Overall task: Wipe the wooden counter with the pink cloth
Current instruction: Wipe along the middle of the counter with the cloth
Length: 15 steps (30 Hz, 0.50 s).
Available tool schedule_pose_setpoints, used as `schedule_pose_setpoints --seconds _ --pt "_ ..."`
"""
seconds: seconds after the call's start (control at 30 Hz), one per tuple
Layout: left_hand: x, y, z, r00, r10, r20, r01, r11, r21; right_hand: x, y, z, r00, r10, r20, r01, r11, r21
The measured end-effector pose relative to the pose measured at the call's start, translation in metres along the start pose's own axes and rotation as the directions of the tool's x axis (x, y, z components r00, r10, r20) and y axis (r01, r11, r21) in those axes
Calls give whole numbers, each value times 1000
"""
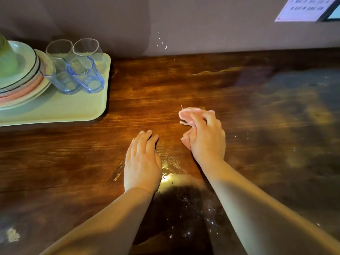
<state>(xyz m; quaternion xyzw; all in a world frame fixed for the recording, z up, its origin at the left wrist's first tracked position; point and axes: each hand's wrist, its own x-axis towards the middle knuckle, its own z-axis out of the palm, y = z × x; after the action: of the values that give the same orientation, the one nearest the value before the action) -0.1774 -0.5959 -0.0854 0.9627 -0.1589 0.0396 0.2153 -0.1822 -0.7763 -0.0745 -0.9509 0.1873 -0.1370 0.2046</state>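
Both hands are on the wooden counter (184, 85) at centre frame, so the wiping looks under way. The right hand (207, 138) curls its fingers round the bunched pink cloth (185, 115); the left hand (142, 161) lies flat, holding nothing. Next, sweep toward the pale specks at lower centre and right.

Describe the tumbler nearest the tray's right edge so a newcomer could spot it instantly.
Start at the yellow tray at the counter's back left. Beside its plate stack stand two clear tumblers, mouths down. The right tumbler sits closest to the tray's right rim; its blue edging looks stronger than the left tumbler's, which touches the plates.
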Motion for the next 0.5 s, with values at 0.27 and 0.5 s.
schedule_pose_setpoints --seconds 0.27,0.5 --pt "0 1 2 1000 1 -21 -1 1000 7 -11 15 -7 997 -55 61 57 998 -24" --pt "-1 4 -2 1000 -13 -4 13 1000 -13 -60 5 -13 994 -62 92 64 998 -22"
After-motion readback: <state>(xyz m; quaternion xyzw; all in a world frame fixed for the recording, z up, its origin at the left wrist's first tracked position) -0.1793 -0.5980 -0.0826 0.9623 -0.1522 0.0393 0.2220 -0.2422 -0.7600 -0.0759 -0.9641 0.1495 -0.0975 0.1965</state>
